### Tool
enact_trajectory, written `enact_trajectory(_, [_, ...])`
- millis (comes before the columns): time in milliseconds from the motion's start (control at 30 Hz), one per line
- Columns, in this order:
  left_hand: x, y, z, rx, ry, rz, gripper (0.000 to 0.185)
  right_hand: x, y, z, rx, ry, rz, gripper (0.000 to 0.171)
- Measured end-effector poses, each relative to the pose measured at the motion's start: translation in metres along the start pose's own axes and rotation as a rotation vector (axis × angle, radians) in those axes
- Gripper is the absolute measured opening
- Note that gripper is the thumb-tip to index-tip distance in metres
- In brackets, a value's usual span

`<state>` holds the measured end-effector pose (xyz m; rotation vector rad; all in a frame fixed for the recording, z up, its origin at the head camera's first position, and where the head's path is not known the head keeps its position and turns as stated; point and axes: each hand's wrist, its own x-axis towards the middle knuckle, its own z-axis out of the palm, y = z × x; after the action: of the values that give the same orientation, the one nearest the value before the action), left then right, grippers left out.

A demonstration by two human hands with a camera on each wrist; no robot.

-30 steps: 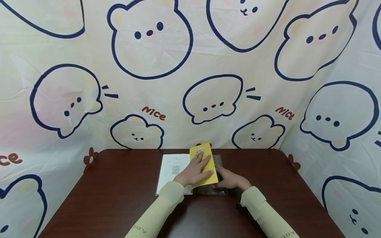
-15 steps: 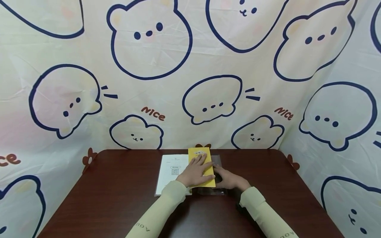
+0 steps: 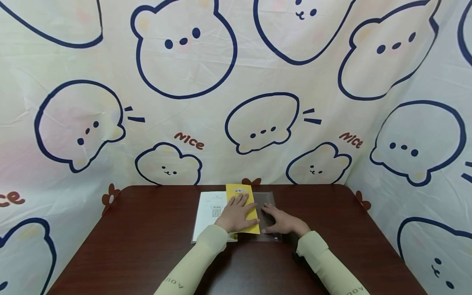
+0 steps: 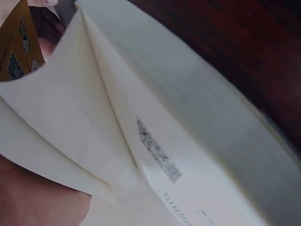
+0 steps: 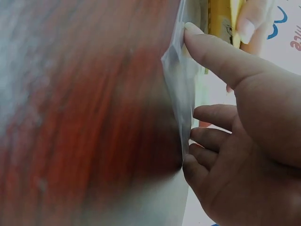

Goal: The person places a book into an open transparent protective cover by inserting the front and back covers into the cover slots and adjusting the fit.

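A booklet lies spread near the table's far edge, its white printed page [image 3: 206,215] on the left and a clear plastic cover flap [image 3: 264,198] on the right. My left hand [image 3: 236,216] rests with spread fingers on the yellow cover [image 3: 248,191], which stands a little raised over the white page. Bent white pages [image 4: 70,99] fill the left wrist view. My right hand [image 3: 285,222] touches the flap with fingers and thumb apart; in the right wrist view its fingertips sit along the edge of the clear plastic [image 5: 176,80].
The dark brown wooden table [image 3: 147,246] extends around the booklet on all sides. Behind it and to the sides hangs a pale curtain [image 3: 214,123] printed with bear outlines.
My left hand and the yellow cover have moved left, away from the right hand, uncovering more of the plastic flap. The right hand has stayed nearly in place.
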<state>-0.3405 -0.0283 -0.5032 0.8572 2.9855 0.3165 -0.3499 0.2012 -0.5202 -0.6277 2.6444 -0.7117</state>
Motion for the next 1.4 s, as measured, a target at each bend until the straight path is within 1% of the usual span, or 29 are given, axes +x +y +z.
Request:
enact_trajectory(233, [-0.004, -0.006, 0.0, 0.046, 0.001, -0.013, 0.075, 0.002, 0.001, 0.002, -0.003, 0.0, 0.011, 0.085])
enact_trajectory(567, [-0.006, -0.016, 0.002, 0.009, -0.019, -0.02, 0.077, 0.001, -0.001, 0.002, 0.011, 0.006, 0.023, 0.085])
enact_trajectory(833, [-0.006, -0.022, 0.003, 0.053, -0.064, -0.004, 0.077, 0.0, -0.001, 0.001, 0.027, 0.014, 0.015, 0.085])
enact_trajectory(1133, [-0.006, -0.024, 0.002, 0.075, -0.095, -0.005, 0.078, -0.001, 0.0, 0.001, 0.042, 0.022, 0.027, 0.083])
enact_trajectory(1400, [-0.006, -0.023, 0.001, 0.062, -0.103, -0.018, 0.077, 0.0, 0.002, 0.001, 0.035, 0.009, 0.036, 0.083])
